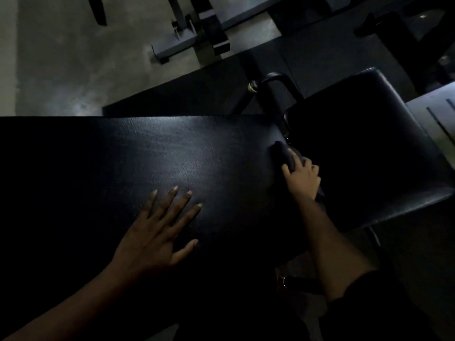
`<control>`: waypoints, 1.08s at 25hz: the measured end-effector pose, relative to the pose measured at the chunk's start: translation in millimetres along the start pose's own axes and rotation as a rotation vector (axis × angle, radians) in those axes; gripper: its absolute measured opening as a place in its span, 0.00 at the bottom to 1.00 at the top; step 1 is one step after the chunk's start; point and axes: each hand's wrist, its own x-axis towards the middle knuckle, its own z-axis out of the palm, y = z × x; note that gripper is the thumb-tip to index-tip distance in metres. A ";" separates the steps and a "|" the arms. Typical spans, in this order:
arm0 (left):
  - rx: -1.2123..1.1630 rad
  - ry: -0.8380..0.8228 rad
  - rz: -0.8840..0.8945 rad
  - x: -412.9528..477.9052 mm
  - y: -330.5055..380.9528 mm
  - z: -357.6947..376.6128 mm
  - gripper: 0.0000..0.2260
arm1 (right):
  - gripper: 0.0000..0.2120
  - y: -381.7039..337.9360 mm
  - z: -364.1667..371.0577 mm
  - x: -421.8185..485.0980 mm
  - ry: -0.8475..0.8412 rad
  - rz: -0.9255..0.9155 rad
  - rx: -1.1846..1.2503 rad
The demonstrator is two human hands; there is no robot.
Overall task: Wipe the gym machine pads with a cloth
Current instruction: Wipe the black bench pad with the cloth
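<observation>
Left hand (157, 232) flat on long pad (172, 153), fingers wide, likely bracing; right hand (304, 180) fingers grip cloth (286, 155) at its edge beside seat pad (369, 148).

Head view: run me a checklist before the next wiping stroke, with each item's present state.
1. Grip: the dark folded cloth is held in the right hand: ok.
2. Contact: the cloth touches the long black textured pad at its right end: ok.
3. Brace: the left hand lies flat on that pad, fingers spread, apart from the cloth: ok.
4. Pad surface clean: cannot tell, too dark.
5. Wiping done on the smaller black seat pad to the right: cannot tell.
</observation>
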 end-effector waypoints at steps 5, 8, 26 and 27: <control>-0.002 -0.004 0.014 1.0 -1.0 -0.6 0.29 | 0.23 -58.0 -19.5 -24.8 0.021 -0.127 0.255; -0.026 -0.025 0.023 2.5 -2.3 -0.6 0.29 | 0.26 -131.1 -10.9 -102.5 0.036 -0.628 0.260; -0.026 0.082 0.033 114.2 -19.5 10.9 0.29 | 0.23 -70.3 6.6 82.4 0.043 -0.100 0.063; -0.027 0.097 0.035 115.3 -20.2 10.1 0.29 | 0.23 -70.8 2.1 92.5 0.024 -0.033 0.068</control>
